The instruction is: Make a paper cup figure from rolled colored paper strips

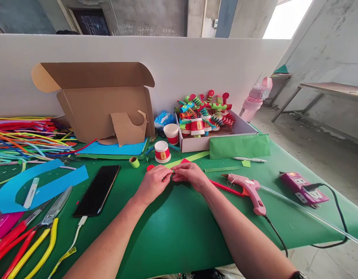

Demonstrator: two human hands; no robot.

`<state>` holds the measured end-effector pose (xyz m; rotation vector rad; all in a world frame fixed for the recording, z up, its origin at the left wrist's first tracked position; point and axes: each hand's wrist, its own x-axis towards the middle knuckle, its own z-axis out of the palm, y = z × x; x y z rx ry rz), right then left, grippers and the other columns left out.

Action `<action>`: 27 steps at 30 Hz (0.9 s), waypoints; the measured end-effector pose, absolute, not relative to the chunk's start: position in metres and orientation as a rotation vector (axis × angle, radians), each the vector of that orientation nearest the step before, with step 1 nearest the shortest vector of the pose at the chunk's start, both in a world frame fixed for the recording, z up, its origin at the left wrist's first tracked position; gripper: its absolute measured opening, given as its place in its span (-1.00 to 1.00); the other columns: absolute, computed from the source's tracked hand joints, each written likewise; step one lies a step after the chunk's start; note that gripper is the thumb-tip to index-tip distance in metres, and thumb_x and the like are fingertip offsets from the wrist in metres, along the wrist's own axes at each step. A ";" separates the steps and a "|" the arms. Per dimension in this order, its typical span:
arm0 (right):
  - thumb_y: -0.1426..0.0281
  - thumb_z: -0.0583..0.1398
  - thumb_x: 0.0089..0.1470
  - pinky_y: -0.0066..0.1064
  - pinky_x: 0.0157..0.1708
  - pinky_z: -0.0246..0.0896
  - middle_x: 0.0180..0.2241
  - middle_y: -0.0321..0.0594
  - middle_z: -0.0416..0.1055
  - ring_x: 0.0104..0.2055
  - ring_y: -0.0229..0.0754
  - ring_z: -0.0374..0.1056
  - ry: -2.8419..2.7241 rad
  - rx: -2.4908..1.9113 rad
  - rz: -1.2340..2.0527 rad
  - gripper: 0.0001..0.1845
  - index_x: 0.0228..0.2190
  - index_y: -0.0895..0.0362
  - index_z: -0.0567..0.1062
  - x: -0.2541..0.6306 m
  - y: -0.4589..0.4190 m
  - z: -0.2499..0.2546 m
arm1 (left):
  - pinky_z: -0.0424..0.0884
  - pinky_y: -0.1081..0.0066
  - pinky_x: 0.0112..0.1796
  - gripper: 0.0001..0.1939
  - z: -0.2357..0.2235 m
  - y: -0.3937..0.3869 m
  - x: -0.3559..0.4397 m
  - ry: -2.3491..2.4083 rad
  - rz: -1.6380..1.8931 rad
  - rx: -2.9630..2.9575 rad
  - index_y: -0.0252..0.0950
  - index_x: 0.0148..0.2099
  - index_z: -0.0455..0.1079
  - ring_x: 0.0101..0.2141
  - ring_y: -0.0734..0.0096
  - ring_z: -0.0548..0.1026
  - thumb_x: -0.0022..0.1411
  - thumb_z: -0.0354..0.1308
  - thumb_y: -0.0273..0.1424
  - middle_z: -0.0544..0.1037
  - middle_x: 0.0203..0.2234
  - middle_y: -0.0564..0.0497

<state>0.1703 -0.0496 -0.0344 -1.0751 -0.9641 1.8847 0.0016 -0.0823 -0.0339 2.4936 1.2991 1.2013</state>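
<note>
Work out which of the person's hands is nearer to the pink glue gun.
Right. The right hand is left of the pink glue gun, not touching it; the left hand is farther left, with the right hand between it and the gun.

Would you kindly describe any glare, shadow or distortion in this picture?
Head view: the far opening is blown out to white; same view: soft shadow darkens the table below the left hand; same view: the bottle leans outward, probably from lens distortion.

Green tabletop [181,236] lies open between the two forearms [111,234]; a phone [97,190] and scissors [46,221] block the left, a pink glue gun [248,189] the right, a paper cup [162,152] ahead.
</note>
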 end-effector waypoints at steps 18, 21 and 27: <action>0.25 0.52 -0.38 -0.41 -0.30 0.46 -0.51 -0.26 0.53 -0.47 -0.28 0.48 -0.895 -0.936 1.822 -0.59 -0.48 0.20 0.57 0.166 -0.054 -0.031 | 0.48 0.39 -0.31 -0.82 -0.025 -0.084 0.001 1.325 1.313 2.175 -0.25 -0.29 0.51 -0.39 0.37 0.54 0.29 0.08 -0.42 0.62 -0.40 -0.02; 0.23 0.52 -0.42 -0.37 -0.23 0.43 -0.48 -0.30 0.52 -0.39 -0.23 0.50 -0.865 -0.900 1.709 -0.56 -0.46 0.15 0.53 0.164 -0.056 -0.026 | 0.51 0.40 -0.35 -0.79 -0.021 -0.079 -0.003 1.355 1.398 1.682 -0.27 -0.23 0.51 -0.40 0.35 0.57 0.25 0.14 -0.26 0.63 -0.41 -0.01; 0.25 0.48 -0.31 -0.45 -0.29 0.33 -0.48 -0.35 0.46 -0.43 -0.32 0.36 -0.938 -0.884 1.532 -0.66 -0.50 0.10 0.50 0.157 -0.060 -0.025 | 0.50 0.37 -0.33 -0.65 -0.024 -0.076 0.004 1.172 1.257 1.395 -0.30 -0.14 0.48 -0.31 0.32 0.56 0.11 0.26 -0.17 0.62 -0.31 -0.07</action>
